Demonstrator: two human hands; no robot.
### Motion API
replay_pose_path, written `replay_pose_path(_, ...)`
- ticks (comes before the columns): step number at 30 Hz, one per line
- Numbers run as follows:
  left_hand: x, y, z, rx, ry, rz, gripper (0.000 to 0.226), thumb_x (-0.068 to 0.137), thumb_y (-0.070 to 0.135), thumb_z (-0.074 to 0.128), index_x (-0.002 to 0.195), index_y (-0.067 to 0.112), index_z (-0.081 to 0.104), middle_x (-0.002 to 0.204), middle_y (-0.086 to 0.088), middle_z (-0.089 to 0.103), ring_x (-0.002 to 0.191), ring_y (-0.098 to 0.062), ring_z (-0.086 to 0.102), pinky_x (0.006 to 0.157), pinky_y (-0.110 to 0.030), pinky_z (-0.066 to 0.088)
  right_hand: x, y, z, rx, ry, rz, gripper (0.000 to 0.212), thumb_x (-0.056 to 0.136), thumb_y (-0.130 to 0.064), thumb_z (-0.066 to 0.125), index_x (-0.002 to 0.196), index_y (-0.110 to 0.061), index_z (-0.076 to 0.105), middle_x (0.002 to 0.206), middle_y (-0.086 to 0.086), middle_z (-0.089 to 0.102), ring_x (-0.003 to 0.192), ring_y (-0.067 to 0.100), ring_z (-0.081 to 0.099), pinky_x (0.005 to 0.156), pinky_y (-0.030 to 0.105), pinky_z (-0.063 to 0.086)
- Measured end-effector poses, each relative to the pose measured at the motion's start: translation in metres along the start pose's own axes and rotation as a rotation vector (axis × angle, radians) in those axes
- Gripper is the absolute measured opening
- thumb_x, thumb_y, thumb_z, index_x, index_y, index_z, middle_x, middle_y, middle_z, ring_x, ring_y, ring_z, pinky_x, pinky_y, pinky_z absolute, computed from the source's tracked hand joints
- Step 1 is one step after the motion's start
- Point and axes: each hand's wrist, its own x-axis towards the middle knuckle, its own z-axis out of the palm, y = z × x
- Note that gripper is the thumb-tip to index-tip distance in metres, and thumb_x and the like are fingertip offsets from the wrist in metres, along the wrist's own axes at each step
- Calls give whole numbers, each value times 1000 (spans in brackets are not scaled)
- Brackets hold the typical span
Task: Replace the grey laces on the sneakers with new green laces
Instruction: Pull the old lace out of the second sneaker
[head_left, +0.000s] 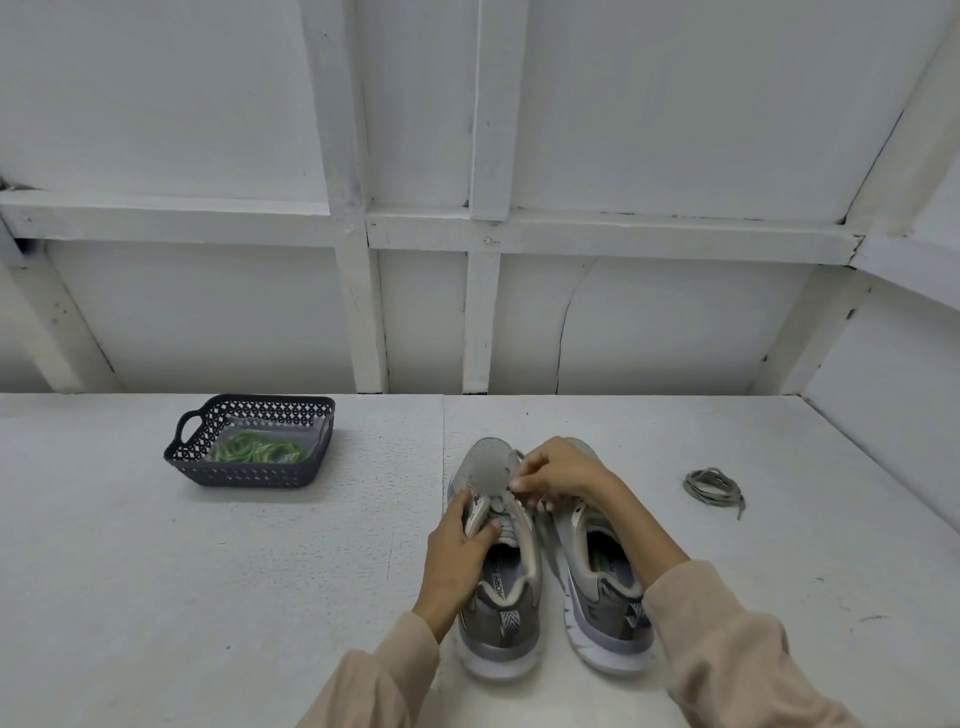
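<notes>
Grey lace (514, 501) on the left sneaker (498, 618) is what our right hand (558, 470) works at. Its fingertips are bunched in a pinch at the eyelets near the toe, and we judge they hold a strand of that lace, though the strand itself is too small to make out clearly. Our left hand (457, 545) grips the same shoe from its left side, fingers round the upper and thumb laid across the tongue. We think this keeps the shoe from sliding or tipping while the other hand pulls.

Both shoes stand upright with heels near us and toes far, which turns the lacing up toward our view. The right sneaker (608, 618) stands just beside the left one, partly under our right forearm. Its eyelets are mostly hidden, so we cannot tell if it is fully unlaced.

A loose grey lace (711, 486) lies in a rough coil well to the right, apart from the shoes, likely set aside as finished with. Far left, a dark basket (244, 475) holds the green laces (257, 448), which seem to be inside a clear bag. They are out of the way yet reachable for our left hand later. Everything rests on the white bench (208, 571), which runs back to a white framed wall (415, 130).
</notes>
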Motion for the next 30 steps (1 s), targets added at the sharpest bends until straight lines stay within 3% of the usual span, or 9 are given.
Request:
replay_pose_path(5,-1,0,0,3,-4,13,59,92,17,63,145,13,38,147,-3,44,134,-16,40,101,-19,28,5,-3,-2,207,514,-71,15,89,-5,65,75,-7,66,68,-1,64,52,14,56,39,17,37)
replay_pose_path(6,0,0,0,5,-2,15,58,92,17,63,145,13,38,146,-3,45,132,-15,41,100,-18,29,5,-3,-3,217,499,-85,13,89,-9,66,76,-6,66,68,-1,63,50,13,55,39,18,36)
replay_pose_path(11,1,-2,0,7,9,-2,61,91,19,65,145,12,38,146,-5,46,133,-19,43,106,-25,32,-2,-3,2,-31,25,-8,18,83,-20,76,74,-9,66,53,-5,60,46,8,53,44,18,40)
replay_pose_path(16,2,-3,1,2,9,1,62,91,20,65,146,12,37,149,-4,43,137,-19,38,113,-30,30,7,-4,-3,138,479,-84,21,91,-13,65,72,-7,59,70,6,64,48,17,57,40,20,34)
replay_pose_path(22,3,-4,1,-6,15,-12,62,91,19,65,146,12,38,147,-5,45,134,-19,42,113,-32,32,-3,-6,-3,-18,31,-8,19,84,-20,76,83,-3,66,65,3,64,48,11,58,40,19,40)
replay_pose_path(24,2,-4,1,-8,11,-17,63,91,20,65,147,12,37,148,-5,43,136,-19,40,114,-33,31,0,-7,1,14,134,-26,15,90,-9,67,77,-5,61,62,4,64,44,10,58,37,19,39)
replay_pose_path(27,2,-4,1,-21,11,-14,64,91,20,65,147,12,36,149,-4,42,137,-19,39,113,-30,29,10,-7,-6,300,530,-54,20,98,-8,51,79,-7,56,62,10,65,39,16,55,34,20,35)
replay_pose_path(28,2,-4,1,-21,15,-12,64,91,20,65,147,12,36,148,-4,43,137,-19,39,113,-30,30,12,-9,-11,311,582,-66,16,97,-9,52,81,-7,57,61,10,65,38,17,54,34,21,36)
replay_pose_path(30,2,-5,1,-28,17,-12,62,91,20,65,146,12,38,147,-3,44,136,-18,40,113,-30,30,8,-10,-18,139,484,-57,14,92,-6,59,78,-7,60,59,9,65,36,15,53,35,21,38)
